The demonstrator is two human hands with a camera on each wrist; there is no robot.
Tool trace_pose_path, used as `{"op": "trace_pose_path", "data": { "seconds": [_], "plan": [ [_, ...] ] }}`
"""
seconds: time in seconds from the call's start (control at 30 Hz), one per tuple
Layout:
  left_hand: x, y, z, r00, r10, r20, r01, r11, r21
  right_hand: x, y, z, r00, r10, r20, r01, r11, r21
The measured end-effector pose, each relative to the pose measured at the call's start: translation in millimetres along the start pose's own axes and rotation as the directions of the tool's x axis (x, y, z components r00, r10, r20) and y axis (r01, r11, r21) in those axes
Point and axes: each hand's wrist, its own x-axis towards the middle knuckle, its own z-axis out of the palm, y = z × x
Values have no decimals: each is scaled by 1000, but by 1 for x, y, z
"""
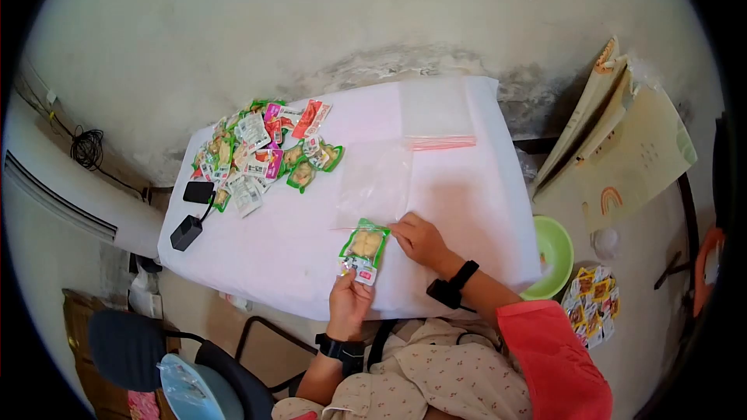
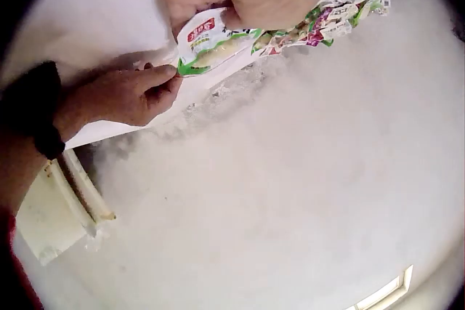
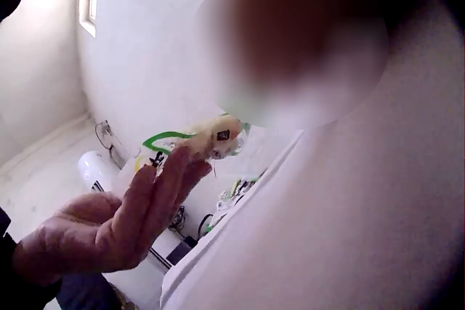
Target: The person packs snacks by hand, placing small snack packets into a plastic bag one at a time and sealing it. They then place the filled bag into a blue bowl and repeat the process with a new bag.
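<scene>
My left hand (image 1: 350, 303) grips the lower end of a green-edged clear snack packet (image 1: 366, 244) with pale, lumpy food inside and a white printed label. The packet's top overlaps the red-lined mouth of a flat, clear zip bag (image 1: 375, 179) on the table. My right hand (image 1: 422, 239), fingers curled, pinches at the right corner of that bag's mouth, close to the packet's green corner. The left wrist view shows the packet (image 2: 211, 45) label side up, with the right hand (image 2: 138, 92) at its green corner. In the right wrist view, a blurred patch hides the right hand.
A heap of mixed snack packets (image 1: 249, 148) covers the table's left part, near a black device (image 1: 187, 232). More clear zip bags (image 1: 438, 113) lie at the back right. Beside the white-covered table (image 1: 467, 264) stand a green basin (image 1: 554, 253) and a container of yellow packets (image 1: 593, 303).
</scene>
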Motion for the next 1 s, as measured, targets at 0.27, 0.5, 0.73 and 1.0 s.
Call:
{"op": "trace_pose_path", "data": {
  "seconds": [0.27,0.5,0.73,1.0],
  "plan": [
    [6,15,-5,999,19,-28,-14,985,173,-4,-8,-4,999,18,-28,-17,1000,15],
    [32,8,6,1000,-8,29,2,976,219,-8,-12,-4,988,-134,76,134,991,-4],
    [95,-26,-10,981,-22,190,7,997,79,-14,-12,-7,967,-224,119,232,971,-54],
    [24,-13,16,916,290,276,-321,120,939,-16,-18,-11,976,-193,97,207,962,-176]
  ]
}}
